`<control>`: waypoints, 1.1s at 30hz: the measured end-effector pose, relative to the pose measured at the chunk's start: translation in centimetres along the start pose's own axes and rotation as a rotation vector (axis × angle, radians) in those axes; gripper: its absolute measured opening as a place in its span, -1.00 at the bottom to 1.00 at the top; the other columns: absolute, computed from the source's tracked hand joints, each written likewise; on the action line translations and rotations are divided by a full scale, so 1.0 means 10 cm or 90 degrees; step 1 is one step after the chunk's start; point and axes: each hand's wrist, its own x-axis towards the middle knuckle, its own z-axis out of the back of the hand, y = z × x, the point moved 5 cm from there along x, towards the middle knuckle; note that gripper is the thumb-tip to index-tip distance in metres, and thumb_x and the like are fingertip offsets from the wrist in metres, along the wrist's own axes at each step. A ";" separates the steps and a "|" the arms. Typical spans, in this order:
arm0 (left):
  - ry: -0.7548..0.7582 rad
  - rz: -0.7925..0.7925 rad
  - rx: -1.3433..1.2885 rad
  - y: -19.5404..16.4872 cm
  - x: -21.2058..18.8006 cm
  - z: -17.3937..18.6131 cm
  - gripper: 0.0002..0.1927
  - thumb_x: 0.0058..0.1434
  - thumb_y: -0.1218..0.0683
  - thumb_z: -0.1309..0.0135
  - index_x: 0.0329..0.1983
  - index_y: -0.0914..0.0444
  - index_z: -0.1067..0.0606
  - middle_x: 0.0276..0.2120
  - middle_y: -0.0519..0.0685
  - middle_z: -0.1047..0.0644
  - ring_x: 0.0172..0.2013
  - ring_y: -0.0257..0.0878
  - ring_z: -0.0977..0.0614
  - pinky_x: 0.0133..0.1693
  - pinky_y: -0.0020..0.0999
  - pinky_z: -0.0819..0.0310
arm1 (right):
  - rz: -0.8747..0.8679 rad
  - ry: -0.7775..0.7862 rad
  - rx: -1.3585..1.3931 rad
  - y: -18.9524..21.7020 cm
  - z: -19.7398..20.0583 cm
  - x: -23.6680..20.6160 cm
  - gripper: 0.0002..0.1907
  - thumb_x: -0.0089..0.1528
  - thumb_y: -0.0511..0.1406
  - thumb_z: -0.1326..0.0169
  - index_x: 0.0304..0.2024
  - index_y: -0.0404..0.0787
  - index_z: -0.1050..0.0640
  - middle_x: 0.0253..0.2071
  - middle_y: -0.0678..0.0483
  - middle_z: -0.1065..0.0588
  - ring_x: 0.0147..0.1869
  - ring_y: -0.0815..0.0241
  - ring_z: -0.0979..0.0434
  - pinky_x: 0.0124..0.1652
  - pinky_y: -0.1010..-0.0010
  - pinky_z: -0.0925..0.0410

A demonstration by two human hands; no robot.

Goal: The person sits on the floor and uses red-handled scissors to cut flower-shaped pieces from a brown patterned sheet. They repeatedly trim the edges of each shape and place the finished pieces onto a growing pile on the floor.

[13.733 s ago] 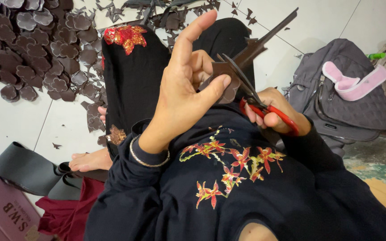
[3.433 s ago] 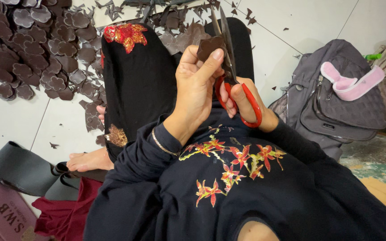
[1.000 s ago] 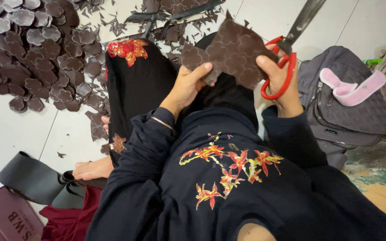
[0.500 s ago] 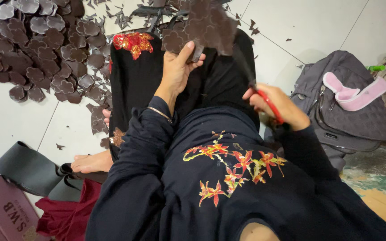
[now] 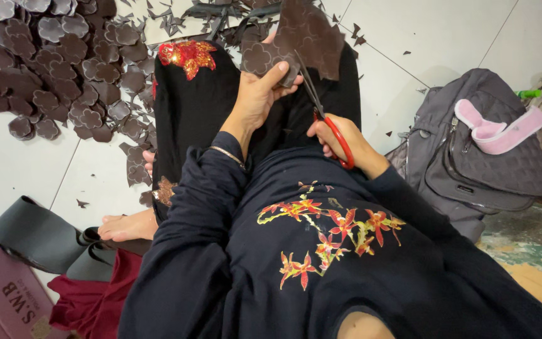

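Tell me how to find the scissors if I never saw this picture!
Find the person's black lap in the middle. Above it, the left hand holds up a brown sheet; the scissors poke into it from the right hand. They alone have red handles.

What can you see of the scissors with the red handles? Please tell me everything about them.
The scissors with red loop handles have two long, dark, metallic-looking blades, slightly parted, pointing up and away from the person. The right hand grips the handles, fingers through the loops. The blade tips meet the lower edge of the dark brown sheet with embossed flower shapes, which the left hand pinches. The scissors are held in the air above the person's black-clad lap.
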 end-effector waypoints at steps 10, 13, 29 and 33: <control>0.028 -0.012 0.048 -0.07 -0.01 -0.10 -0.23 0.35 0.21 -0.16 0.56 0.10 -0.11 -0.09 0.02 -0.62 -0.20 -0.17 -0.72 -0.18 -0.31 -0.66 | 0.060 0.014 0.077 0.08 -0.06 0.15 -0.44 0.37 0.11 0.07 -0.14 -0.28 -0.51 -0.43 0.20 -0.34 -0.45 0.44 -0.36 -0.44 0.61 -0.34; 0.015 -0.016 0.079 -0.09 -0.02 -0.09 -0.23 0.32 0.20 -0.17 0.53 0.11 -0.12 -0.09 0.00 -0.62 -0.22 -0.18 -0.72 -0.19 -0.32 -0.67 | 0.089 0.015 0.073 0.12 -0.08 0.15 -0.38 0.35 0.16 0.08 -0.13 -0.29 -0.51 -0.43 0.20 -0.35 -0.44 0.43 -0.38 -0.42 0.59 -0.36; 0.004 -0.096 0.072 -0.04 -0.05 -0.12 -0.42 0.28 0.20 -0.27 0.34 0.25 -0.36 -0.07 -0.04 -0.61 -0.15 -0.29 -0.66 -0.13 -0.38 -0.63 | 0.148 0.005 0.191 0.17 -0.16 0.16 -0.28 0.37 0.21 0.15 -0.06 -0.35 -0.51 -0.39 0.16 -0.36 -0.40 0.37 -0.40 -0.38 0.54 -0.37; 0.012 -0.082 0.048 -0.04 -0.08 -0.13 -0.38 0.31 0.19 -0.26 0.40 0.26 -0.31 -0.06 -0.01 -0.61 -0.15 -0.25 -0.66 -0.12 -0.35 -0.63 | 0.163 0.019 0.173 0.23 -0.15 0.15 -0.30 0.39 0.19 0.17 -0.05 -0.35 -0.49 -0.38 0.16 -0.36 -0.38 0.37 -0.40 -0.37 0.53 -0.37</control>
